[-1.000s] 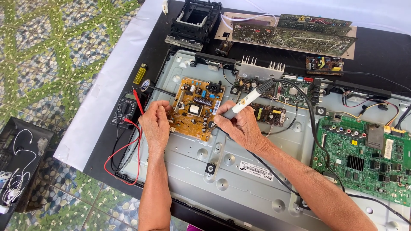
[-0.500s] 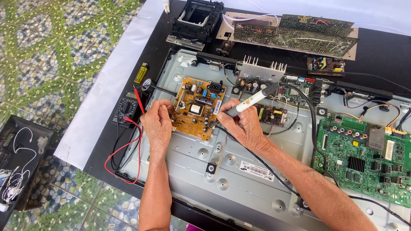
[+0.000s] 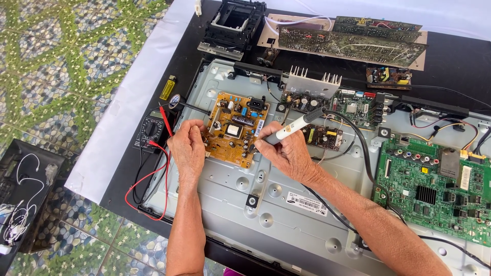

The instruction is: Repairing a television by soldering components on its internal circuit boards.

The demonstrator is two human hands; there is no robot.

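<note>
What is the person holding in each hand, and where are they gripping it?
The right hand grips a white soldering iron low on its handle, near the tip. The left hand rests on the yellow circuit board, fingers pinched at its edge; what it holds cannot be told.

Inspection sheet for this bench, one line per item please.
Surface: grey metal chassis on a black panel.
Job's things: yellow circuit board; soldering iron, tip at the board's right edge.
Clutter: green board, heatsink, multimeter, yellow lighter.
Grips: left hand steadies the board; right hand holds the iron.
Cables: red lead, black cord.
Surroundings: patterned tile floor.
</note>
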